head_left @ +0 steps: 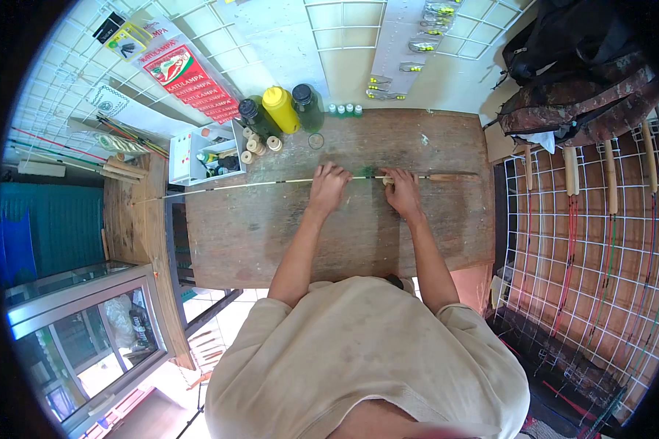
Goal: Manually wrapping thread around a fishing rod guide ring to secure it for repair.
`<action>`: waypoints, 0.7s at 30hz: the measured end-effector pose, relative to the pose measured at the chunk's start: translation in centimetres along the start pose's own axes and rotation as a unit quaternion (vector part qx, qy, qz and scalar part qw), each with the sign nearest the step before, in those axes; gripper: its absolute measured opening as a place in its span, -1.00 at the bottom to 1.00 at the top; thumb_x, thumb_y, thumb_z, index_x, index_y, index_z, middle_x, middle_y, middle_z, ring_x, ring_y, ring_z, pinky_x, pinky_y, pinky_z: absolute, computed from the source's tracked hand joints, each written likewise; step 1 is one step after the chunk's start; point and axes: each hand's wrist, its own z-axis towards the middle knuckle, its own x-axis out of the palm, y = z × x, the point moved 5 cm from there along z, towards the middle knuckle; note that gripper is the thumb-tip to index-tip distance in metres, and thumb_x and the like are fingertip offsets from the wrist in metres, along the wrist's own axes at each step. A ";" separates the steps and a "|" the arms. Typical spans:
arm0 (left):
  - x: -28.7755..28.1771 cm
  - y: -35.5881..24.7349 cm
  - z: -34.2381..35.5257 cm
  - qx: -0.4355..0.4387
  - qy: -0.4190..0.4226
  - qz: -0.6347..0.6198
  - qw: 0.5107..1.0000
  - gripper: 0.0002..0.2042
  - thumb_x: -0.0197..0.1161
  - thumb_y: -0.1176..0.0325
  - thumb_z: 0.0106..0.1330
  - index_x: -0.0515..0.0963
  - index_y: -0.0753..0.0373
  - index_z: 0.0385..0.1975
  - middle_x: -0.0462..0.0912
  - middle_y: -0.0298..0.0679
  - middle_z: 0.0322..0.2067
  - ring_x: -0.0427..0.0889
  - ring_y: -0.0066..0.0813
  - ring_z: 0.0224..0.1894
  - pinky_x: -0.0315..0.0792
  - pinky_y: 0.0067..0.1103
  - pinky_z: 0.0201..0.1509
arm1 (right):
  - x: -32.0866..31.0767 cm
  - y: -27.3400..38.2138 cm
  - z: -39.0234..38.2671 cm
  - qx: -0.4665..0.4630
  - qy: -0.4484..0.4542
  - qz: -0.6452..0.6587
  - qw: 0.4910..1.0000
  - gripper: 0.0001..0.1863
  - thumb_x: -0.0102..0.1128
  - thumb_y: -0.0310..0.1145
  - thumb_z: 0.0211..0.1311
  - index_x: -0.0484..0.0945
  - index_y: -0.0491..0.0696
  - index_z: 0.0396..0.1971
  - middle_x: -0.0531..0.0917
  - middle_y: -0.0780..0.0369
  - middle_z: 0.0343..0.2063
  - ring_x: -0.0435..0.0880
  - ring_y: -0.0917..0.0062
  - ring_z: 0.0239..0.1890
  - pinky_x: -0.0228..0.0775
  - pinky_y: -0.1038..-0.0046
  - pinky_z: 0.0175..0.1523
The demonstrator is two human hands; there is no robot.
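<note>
A thin pale fishing rod (249, 184) with dark bands and a brown wooden handle (454, 177) lies crosswise over the wooden table (285, 241). Its slender end reaches past the table's left edge. My left hand (329, 189) is closed over the shaft near the middle, fingers curled. Closer to the handle, my right hand (403, 194) pinches the rod, thumb and fingers together. Between both hands, a greenish patch shows at the shaft; I cannot make out whether it is thread or a stain.
A white box of small supplies (201, 175) stands at the back left, beside wooden spools (253, 146), a yellow squeeze bottle (280, 110) and dark bottles (307, 108). Small green-filled bottles (345, 110) line the back edge. More rods (611, 179) hang on the right-hand wire rack.
</note>
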 end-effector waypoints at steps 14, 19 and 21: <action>-0.5 1.9 -1.0 -0.095 0.050 0.014 0.994 -0.87 0.19 0.36 0.17 0.61 0.15 -0.33 0.61 -0.29 -0.29 0.46 -0.25 -0.06 0.28 -0.34 0.01 | 0.6 -0.5 -0.4 0.009 -0.014 0.010 1.000 -0.59 0.11 -0.46 0.04 0.51 0.06 -0.02 0.50 0.18 -0.10 0.40 0.24 0.05 0.08 0.11 0.21; -0.5 -0.1 -1.3 -0.067 0.021 0.043 0.997 -0.70 0.16 0.32 0.19 0.51 0.20 -0.07 0.56 -0.21 -0.11 0.38 -0.17 0.11 0.23 -0.28 0.13 | 1.3 -0.5 -0.6 0.000 -0.029 0.019 0.999 -0.61 0.10 -0.48 0.04 0.53 0.05 -0.05 0.49 0.18 -0.09 0.39 0.24 0.05 0.11 0.14 0.20; 0.2 -0.8 -0.9 -0.046 0.022 0.021 0.998 -0.67 0.16 0.32 0.20 0.48 0.21 -0.03 0.53 -0.19 -0.05 0.33 -0.16 0.17 0.20 -0.26 0.18 | 1.5 -0.4 -0.6 -0.022 -0.070 0.025 0.997 -0.66 0.13 -0.48 0.02 0.56 0.04 -0.13 0.50 0.21 -0.16 0.41 0.25 0.01 0.15 0.21 0.13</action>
